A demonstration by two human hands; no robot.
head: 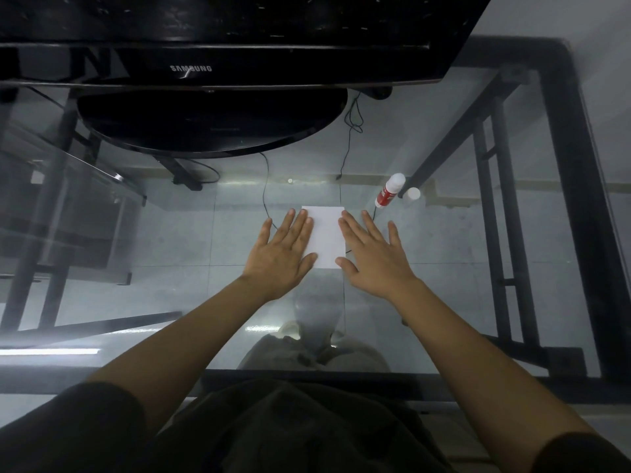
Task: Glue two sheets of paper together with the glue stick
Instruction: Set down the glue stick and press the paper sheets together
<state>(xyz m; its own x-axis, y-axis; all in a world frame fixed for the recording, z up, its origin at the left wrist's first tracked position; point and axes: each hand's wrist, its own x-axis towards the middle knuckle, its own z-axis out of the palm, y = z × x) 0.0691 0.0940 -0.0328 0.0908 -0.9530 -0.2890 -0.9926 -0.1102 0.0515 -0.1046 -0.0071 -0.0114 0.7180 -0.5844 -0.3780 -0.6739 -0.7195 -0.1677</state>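
White rectangular paper (326, 235) lies flat on the clear glass surface (461, 254), about mid-scene; whether it is one sheet or two stacked cannot be told. Left hand (281, 252) is spread flat, palm down, fingers extended, lying over the paper's left edge, thumb touching the near-left corner. Right hand (374, 254) is likewise flat and open, fingers splayed, index finger over the paper's right edge, thumb at the near-right corner. Neither hand grips anything; both just press on the sheet. Red-and-white glue stick (389, 191) lies tilted on the surface, far-right of the paper, well clear of the right hand. Small white cap (413, 193) stands just right of the glue stick, apart from it. Black Samsung monitor (218, 46) with its round black base (211, 126) sits at the far side. Thin black cables (350, 131) show through the glass. Black metal frame (577, 186) runs along the right. Dark short sleeves near the bottom corners.
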